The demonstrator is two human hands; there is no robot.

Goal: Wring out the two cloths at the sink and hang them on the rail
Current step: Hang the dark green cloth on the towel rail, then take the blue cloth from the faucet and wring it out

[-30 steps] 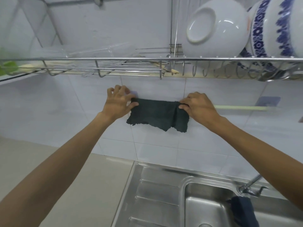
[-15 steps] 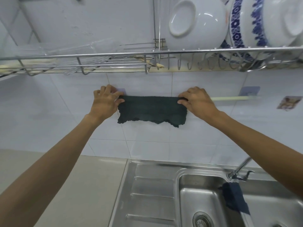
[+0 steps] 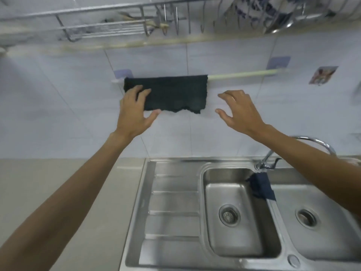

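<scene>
2 dark cloths, 1 on rail [image 3: 166, 92], 1 on sink divider [image 3: 262, 187], 2 hands, left [image 3: 134, 110] & right [image 3: 240, 110], 2 basins, left [image 3: 242, 249] & right [image 3: 330, 249], 1 tap [image 3: 312, 142], 1 rail [image 3: 242, 74]

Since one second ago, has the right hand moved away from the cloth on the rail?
Yes. The right hand has let go of the cloth and now sits open to its right, below the bare part of the rail.
</scene>
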